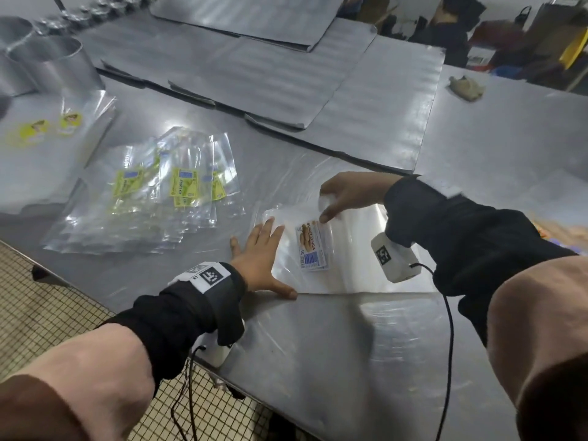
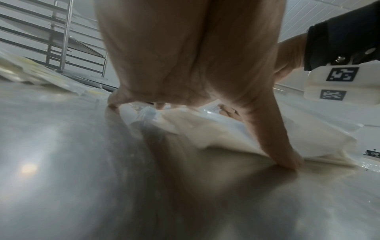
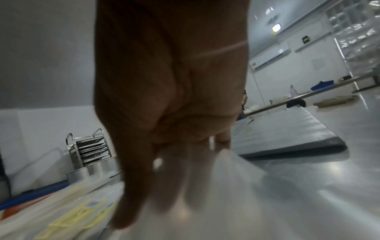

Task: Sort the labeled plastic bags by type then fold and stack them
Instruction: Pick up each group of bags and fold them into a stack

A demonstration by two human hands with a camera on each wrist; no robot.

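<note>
Folding well: flat left hand [image 1: 259,259], fingers straight, should anchor the clear orange-labelled plastic bag [image 1: 346,268] at centre frame while right hand [image 1: 346,194] fingers pinch its far edge.

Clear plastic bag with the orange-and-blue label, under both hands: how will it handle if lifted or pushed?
Clear plastic bag with the orange-and-blue label: probably floppy; its edge bends up where the right hand pinches it. Likely slippery on the shiny steel table, which may be why the flat left hand presses it. Looks thin and very light, so it could drift.
</note>
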